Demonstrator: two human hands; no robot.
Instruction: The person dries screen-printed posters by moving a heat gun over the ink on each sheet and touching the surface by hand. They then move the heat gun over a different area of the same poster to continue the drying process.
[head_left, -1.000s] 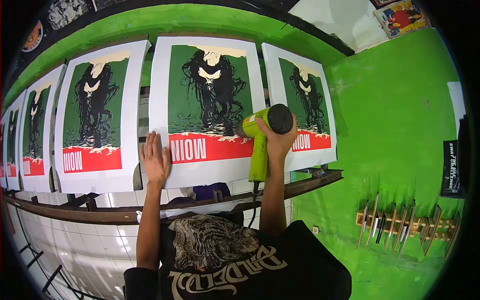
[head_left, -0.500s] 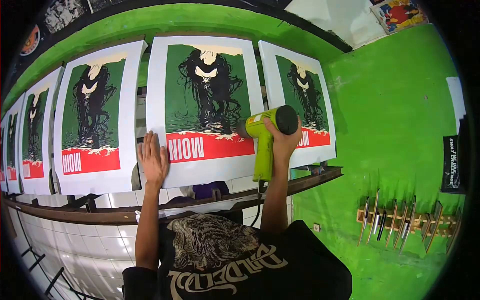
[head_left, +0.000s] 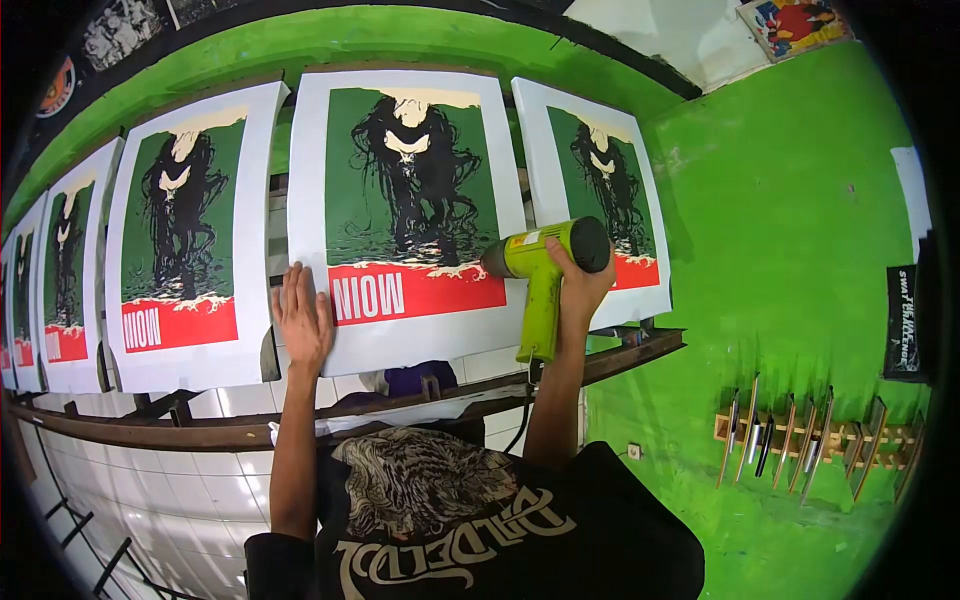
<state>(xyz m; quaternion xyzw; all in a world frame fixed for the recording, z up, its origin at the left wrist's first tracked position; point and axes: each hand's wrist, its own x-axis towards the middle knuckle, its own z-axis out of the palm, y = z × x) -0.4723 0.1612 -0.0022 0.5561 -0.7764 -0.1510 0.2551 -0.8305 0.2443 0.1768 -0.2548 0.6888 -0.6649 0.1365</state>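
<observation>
My right hand (head_left: 583,290) grips a lime-green heat gun (head_left: 541,310) with a black rear end. Its dark nozzle points left, close over the red band of the middle printed white panel (head_left: 410,210). The print shows a dark long-haired figure on green, with white lettering on red. At the panel's lower left edge my left hand (head_left: 303,322) lies flat, fingers stretched out. A black cord hangs from the heat gun's handle.
Matching printed panels stand to the left (head_left: 180,230) and right (head_left: 600,170). Below them runs a brown metal rail (head_left: 230,432). On the green wall (head_left: 760,230), a wooden rack (head_left: 790,435) holds several thin tools. Purple cloth (head_left: 418,379) shows beneath the middle panel.
The heat gun in my right hand has shifted slightly right. My left hand stays flat at the panel's edge.
</observation>
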